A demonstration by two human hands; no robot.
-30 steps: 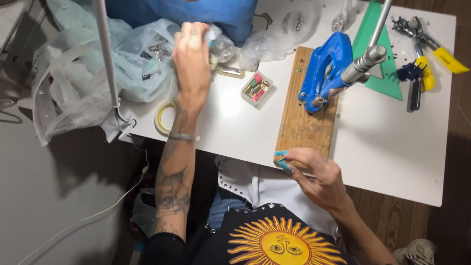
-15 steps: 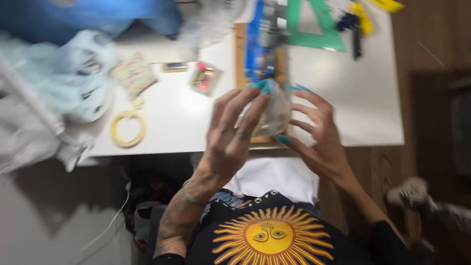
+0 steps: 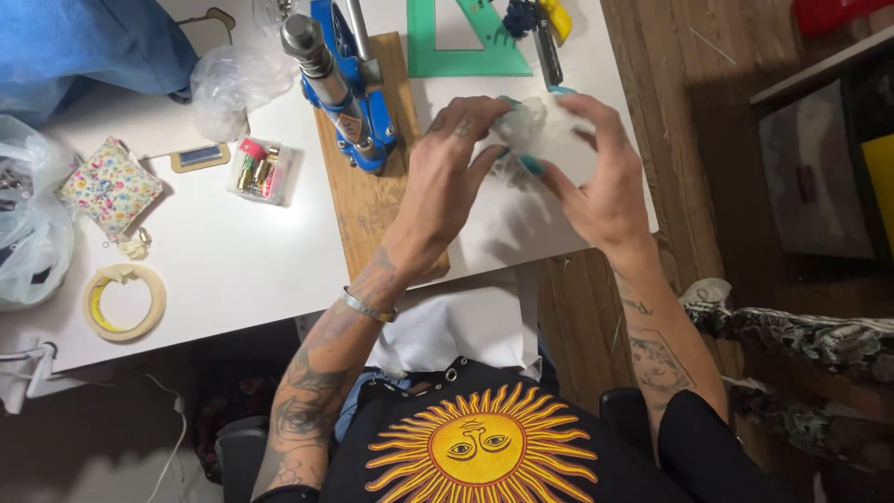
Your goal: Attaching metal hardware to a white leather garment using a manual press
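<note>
L hand (image 3: 456, 172) & R hand (image 3: 596, 177), fingers curled, pinch a small clear crumpled plastic bag (image 3: 523, 130) between them, above the white table (image 3: 233, 261) near its right edge. Just left: blue lever press (image 3: 349, 84) on a wooden board (image 3: 368, 200). Far edge: green plastic triangle ruler (image 3: 466, 42). Left part: clear box of small coloured pieces (image 3: 259, 170), floral fabric pouch (image 3: 109, 183), roll of masking tape (image 3: 124, 301) at near edge. Wooden floor (image 3: 689, 140) to the right.

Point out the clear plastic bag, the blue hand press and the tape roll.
clear plastic bag (image 3: 535, 130), head view, crumpled middle between both hands
blue hand press (image 3: 358, 102), head view, blue frame
tape roll (image 3: 124, 301), head view, ring's right edge
</note>
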